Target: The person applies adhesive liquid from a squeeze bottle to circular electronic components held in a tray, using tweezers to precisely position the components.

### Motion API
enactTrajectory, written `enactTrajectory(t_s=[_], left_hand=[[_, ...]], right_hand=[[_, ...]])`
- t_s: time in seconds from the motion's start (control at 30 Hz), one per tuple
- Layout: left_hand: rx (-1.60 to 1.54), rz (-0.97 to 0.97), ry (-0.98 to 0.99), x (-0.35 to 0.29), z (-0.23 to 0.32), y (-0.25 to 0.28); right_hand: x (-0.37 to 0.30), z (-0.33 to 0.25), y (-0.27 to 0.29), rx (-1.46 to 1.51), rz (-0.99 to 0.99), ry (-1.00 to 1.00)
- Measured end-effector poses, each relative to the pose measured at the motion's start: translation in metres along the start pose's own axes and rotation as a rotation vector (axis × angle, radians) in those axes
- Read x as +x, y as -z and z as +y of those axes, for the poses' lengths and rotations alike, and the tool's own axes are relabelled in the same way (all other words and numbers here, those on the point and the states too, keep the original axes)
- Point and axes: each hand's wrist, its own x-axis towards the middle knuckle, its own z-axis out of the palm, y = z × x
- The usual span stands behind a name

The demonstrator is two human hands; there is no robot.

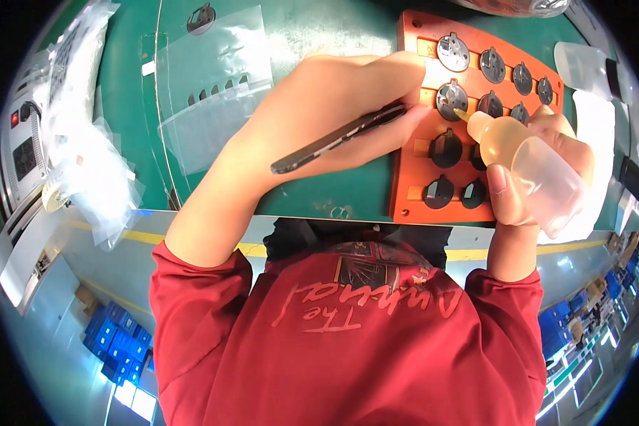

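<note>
An orange fixture plate (413,207) lies on the green table, with several round black discs (445,148) seated in rows. My left hand (341,99) is closed around slim black tweezers (319,150); their working tips are hidden behind the fingers, at the plate's left edge. My right hand (564,145) grips a translucent squeeze bottle (539,177) holding yellowish liquid. The bottle is tilted, its narrow nozzle pointing left at a shiny disc (451,98) in the second row. Whether the nozzle tip touches that disc I cannot tell. The bottle and right hand cover some discs.
Clear plastic film (224,106) with several small black pieces lies left, a loose black disc (201,20) at its far end. Plastic bags (96,167) and a boxy device (25,153) stand far left. A white cloth (595,135) and a clear container (581,67) lie right.
</note>
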Motion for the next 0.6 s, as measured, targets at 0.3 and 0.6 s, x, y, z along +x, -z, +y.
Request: enactTrajectory(t_s=[0.3, 0.6], left_hand=[[0.010, 0.002, -0.008, 0.0016, 0.0027, 0.0015], [-0.008, 0.014, -0.003, 0.0021, 0.0021, 0.0009]], right_hand=[[0.0026, -0.0048, 0.0025, -0.055, -0.027, -0.068], [0.0020, -0.0040, 0.0026, -0.018, -0.024, -0.120]])
